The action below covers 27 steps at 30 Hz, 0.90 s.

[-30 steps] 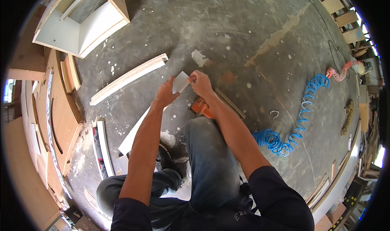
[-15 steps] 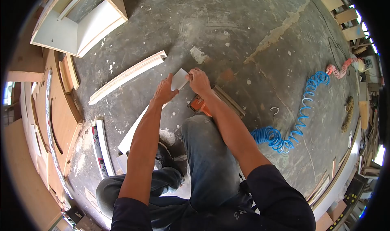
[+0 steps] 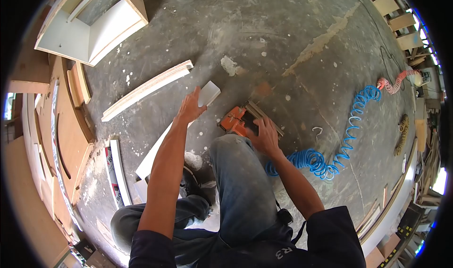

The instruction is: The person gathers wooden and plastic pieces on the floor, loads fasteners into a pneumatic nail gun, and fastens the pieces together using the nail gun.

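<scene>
My left hand (image 3: 190, 107) grips the upper end of a long white board (image 3: 207, 94), which slants down to the left under my forearm. At the right of my raised knee, my right hand (image 3: 265, 135) is beside an orange and black power tool (image 3: 233, 121) on the floor. Its fingers are apart and reach to the tool's dark part; whether they touch it cannot be made out. Brown wooden strips (image 3: 257, 111) lie just behind the tool.
A pale curved-looking board (image 3: 148, 90) lies on the floor at upper left, below a white cabinet box (image 3: 113, 32). A coiled blue air hose (image 3: 306, 160) lies at right. Wood panels (image 3: 71, 107) stand along the left side.
My right hand has let go of the white board's end and moved down and right to the orange tool. My left hand has stayed on the board.
</scene>
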Motion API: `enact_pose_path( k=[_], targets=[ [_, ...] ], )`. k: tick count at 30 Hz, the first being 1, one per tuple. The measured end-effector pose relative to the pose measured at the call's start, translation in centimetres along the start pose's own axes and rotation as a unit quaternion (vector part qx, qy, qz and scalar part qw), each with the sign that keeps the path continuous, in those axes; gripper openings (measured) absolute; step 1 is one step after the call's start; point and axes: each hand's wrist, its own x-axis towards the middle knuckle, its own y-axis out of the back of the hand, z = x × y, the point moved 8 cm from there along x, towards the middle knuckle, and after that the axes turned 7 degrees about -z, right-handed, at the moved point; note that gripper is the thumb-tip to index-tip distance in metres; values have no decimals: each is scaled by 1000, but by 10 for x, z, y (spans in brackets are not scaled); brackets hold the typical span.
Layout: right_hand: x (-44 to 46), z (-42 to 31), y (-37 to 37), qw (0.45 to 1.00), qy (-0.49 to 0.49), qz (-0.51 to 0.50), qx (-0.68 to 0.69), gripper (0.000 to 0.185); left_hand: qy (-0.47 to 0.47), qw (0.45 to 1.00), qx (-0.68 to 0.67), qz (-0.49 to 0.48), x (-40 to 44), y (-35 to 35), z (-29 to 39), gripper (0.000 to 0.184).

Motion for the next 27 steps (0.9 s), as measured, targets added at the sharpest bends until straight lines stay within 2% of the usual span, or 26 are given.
enact_pose_path(
  k=[2,3,5,9,11,12,13,15,16,17,18,19,21,22,24,25,27],
  targets=[
    [-23,3,-14,993,16,-88,-76,33,7,1000,-6,-7,0,0,0,63],
    [-29,6,-19,993,16,-89,-76,33,14,1000,-10,-13,1,0,-1,63],
    [-38,3,-39,973,78,-115,-186,37,11,1000,-8,-10,0,1,1,63],
    [-31,15,-73,968,85,-115,-208,41,25,999,3,-20,0,-1,-1,64],
    [-27,38,-93,974,-11,-150,-170,44,23,1000,3,-11,-2,-2,-1,64],
    [-24,34,-87,974,-7,-150,-171,44,21,1000,3,-1,-2,0,-1,64],
    [-21,30,-72,979,-39,-154,-129,45,23,1000,1,3,-1,3,-2,64],
    [-12,7,-36,981,-69,-161,-87,47,48,996,-3,-69,2,-6,-7,81],
    [-5,-3,-14,977,-126,-170,-1,49,51,996,-5,-69,0,-8,-8,81],
    [-1,-3,-5,964,-182,-176,84,50,33,999,-2,-38,0,-6,-5,73],
    [7,-14,12,989,-108,-91,37,49,16,1000,2,-8,-1,-3,-4,66],
    [12,-15,16,989,-107,-94,36,49,18,1000,0,-8,-1,-5,-7,66],
    [33,-24,32,981,-55,-59,175,30,12,1000,0,-17,2,-8,-10,67],
    [44,-29,38,981,-55,-61,175,30,14,1000,-1,-17,2,-9,-12,67],
    [59,-33,21,929,-144,-216,262,16,-1,1000,1,-14,2,-9,-10,70],
    [67,-42,25,929,-144,-216,262,16,-1,1000,1,-15,2,-8,-8,70],
    [79,-60,22,883,-159,-242,369,18,51,997,12,-62,3,-12,-13,78]
  ],
)
